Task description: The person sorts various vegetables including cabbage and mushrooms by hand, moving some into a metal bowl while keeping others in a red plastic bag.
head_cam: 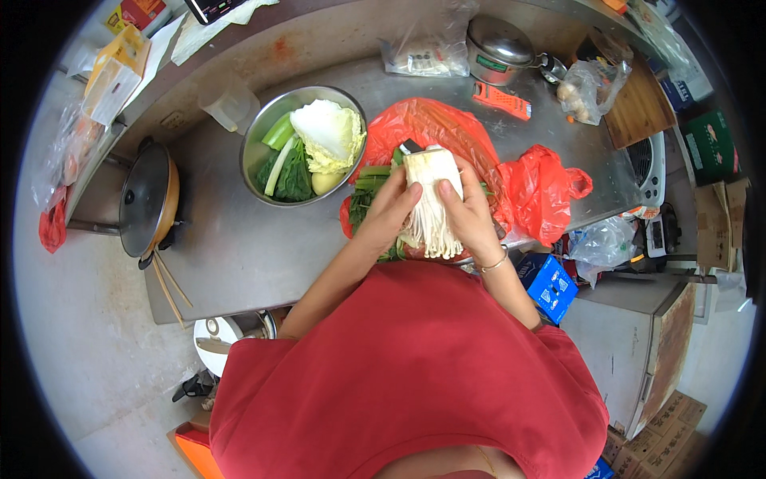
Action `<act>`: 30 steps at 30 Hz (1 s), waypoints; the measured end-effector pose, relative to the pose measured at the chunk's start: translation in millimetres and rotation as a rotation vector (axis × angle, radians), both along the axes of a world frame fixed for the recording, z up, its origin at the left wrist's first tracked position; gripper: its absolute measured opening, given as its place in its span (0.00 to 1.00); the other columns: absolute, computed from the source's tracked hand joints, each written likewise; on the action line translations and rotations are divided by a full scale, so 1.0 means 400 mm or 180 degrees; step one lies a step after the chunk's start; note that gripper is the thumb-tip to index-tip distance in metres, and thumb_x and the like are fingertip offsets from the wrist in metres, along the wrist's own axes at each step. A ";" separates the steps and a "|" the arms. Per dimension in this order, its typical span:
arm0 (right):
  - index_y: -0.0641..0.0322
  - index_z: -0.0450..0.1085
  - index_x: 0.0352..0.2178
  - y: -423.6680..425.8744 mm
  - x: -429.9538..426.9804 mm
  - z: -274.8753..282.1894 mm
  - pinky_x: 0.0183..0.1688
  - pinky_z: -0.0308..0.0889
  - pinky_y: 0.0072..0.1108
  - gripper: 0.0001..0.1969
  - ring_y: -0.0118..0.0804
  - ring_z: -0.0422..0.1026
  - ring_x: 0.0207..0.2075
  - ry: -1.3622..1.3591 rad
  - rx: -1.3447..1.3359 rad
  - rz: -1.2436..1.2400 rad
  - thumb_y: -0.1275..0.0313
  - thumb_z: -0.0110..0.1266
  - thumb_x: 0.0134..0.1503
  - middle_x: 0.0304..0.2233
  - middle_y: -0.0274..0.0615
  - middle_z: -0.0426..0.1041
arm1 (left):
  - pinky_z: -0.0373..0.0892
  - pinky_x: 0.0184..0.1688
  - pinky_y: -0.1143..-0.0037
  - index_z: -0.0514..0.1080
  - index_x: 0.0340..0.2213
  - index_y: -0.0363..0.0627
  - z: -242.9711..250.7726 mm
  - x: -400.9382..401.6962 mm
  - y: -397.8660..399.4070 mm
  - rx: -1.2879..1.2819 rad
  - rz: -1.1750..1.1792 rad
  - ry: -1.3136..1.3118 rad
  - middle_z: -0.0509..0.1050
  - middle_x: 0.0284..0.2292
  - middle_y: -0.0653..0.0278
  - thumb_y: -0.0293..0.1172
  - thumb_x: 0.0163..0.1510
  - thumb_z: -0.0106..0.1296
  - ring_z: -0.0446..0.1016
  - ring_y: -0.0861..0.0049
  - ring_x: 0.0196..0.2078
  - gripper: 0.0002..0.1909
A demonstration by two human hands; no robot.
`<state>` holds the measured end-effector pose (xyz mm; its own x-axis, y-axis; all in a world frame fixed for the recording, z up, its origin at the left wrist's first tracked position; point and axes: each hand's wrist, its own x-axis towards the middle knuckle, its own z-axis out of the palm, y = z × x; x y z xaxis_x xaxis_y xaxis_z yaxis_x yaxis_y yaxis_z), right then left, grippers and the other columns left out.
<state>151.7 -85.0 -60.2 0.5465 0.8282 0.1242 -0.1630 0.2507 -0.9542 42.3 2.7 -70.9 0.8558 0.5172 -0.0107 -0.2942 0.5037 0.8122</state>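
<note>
A thick bunch of enoki mushrooms (432,197) is held between my two hands, its cut root end toward the back and its caps toward my body. My left hand (392,200) grips it from the left, thumb lying on top. From the right, my right hand (473,206) clasps the same bunch. Beneath it spreads a red plastic bag (434,117) with leafy greens (363,194) on it. A dark, flat-ended object (410,146) shows just behind the root end; what it is I cannot tell. Left of my hands stands a steel bowl (245,158) holding napa cabbage (328,133), green leaves (293,173) and a pale round vegetable (325,182).
A second red bag (535,191) lies to the right. Behind are an orange grater (501,101), a lidded steel pot (499,51) and a clear bag of eggs (589,90). At the left edge sit a lidded pan (146,200) and chopsticks (167,287). A wooden board (640,102) leans at right.
</note>
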 end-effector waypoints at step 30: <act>0.62 0.59 0.47 -0.018 -0.040 0.049 0.42 0.65 0.27 0.29 0.46 0.68 0.42 -0.2660 -0.0599 -0.0049 0.75 0.58 0.40 0.43 0.50 0.66 | 0.67 0.45 0.69 0.63 0.44 0.43 -0.019 0.009 0.032 -0.1525 0.0314 0.0088 0.70 0.37 0.58 0.55 0.57 0.33 0.70 0.70 0.42 0.27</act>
<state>135.9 -92.3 -40.5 0.3483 0.8687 0.3523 0.6145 0.0723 -0.7856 45.8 15.6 -78.4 0.7990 0.5271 -0.2894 -0.3409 0.7935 0.5042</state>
